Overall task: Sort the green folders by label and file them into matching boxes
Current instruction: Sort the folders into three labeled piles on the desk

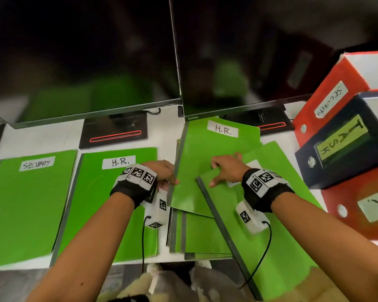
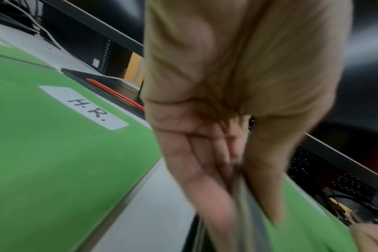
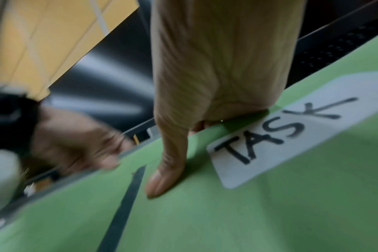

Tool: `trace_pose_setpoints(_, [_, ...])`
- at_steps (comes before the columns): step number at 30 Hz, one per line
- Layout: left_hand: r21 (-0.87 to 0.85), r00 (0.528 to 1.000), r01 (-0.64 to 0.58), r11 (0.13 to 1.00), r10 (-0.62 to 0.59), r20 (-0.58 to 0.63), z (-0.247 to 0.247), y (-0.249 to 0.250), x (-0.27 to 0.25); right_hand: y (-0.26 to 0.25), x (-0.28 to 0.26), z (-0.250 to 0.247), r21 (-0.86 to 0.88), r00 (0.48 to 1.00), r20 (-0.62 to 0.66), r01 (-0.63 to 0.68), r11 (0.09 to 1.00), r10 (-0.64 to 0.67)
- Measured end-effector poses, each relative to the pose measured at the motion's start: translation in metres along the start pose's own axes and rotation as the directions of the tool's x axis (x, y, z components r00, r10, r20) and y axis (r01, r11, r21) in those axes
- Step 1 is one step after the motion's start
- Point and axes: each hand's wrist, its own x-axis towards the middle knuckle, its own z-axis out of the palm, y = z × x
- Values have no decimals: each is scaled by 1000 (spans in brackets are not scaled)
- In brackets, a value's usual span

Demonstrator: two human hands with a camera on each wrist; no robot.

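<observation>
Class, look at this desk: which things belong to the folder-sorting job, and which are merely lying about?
Part of the job:
- SECURITY folder
- H.R. folder lying alone
- H.R. folder gripped by the left hand
- TASK folder under the right hand
- SECURITY box, TASK box, H.R. box

Just lying about:
- two monitors
- monitor stands

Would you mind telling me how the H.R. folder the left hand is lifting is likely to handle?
The H.R. folder, pinched at its grey spine by the left hand, looks thin, so probably light and bendy. Its glossy cover may slide over the folder under the right hand.
</observation>
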Motion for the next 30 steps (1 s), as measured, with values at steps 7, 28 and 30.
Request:
trace_pose_setpoints(7, [-109,999,28,994,-30,-15,14,-3,-7,18,6,-23,251,982,-145,-80,965,119])
trace_pose_setpoints(28, [-273,804,126,954,-259,-535,-30,-94,-33,-24,28,-9,207,987,-148,-28,978,60])
trace_pose_setpoints(30, [-269,785,153,951,-282,-551,-38,-111,-38,-44,36,-14,188,988,-151,16,982,13])
